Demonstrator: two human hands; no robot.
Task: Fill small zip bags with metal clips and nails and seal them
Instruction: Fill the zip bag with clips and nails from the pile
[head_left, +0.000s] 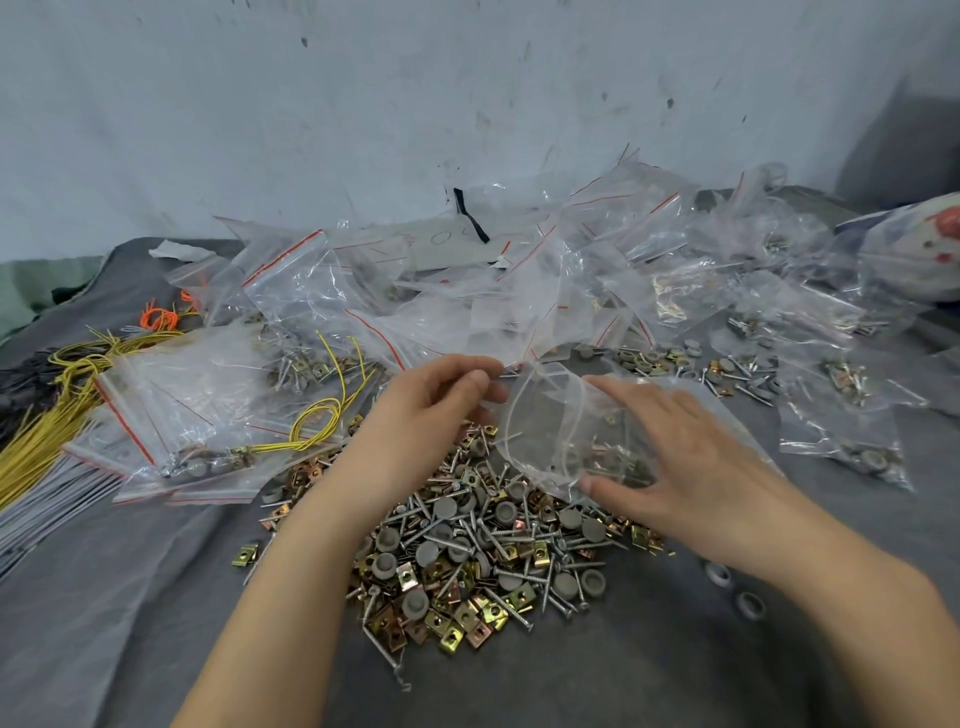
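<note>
Hands meet over the middle of a counter (156, 597) draped in grey cloth, working one small clear zip bag (550, 431). The left hand (431, 410) has its grip closed on the bag's upper left edge, pinched between thumb and fingertips. The right hand (670, 447) is spread against the bag's right side, fingers extended along the plastic and thumb beneath its lower edge, so its grip is open but in contact with the bag. A few small metal pieces show through the plastic near the bag's bottom, under the right fingers.

Directly below the bag and between the forearms lies a loose heap of hardware (478, 561): silver nails (511, 608), brass-coloured square metal clips (452, 639) and round grey caps (387, 538). One clip (245, 555) lies apart, just left of the heap.

Toward the far edge of the counter, a large jumble of clear zip bags with red seal lines (467, 291) spreads from left to right. Filled bags (197, 415) are stacked toward the left edge, with yellow wires (67, 415) beside and across them, and orange bands (161, 317) further back. More filled bags (852, 415) lie toward the right edge.
</note>
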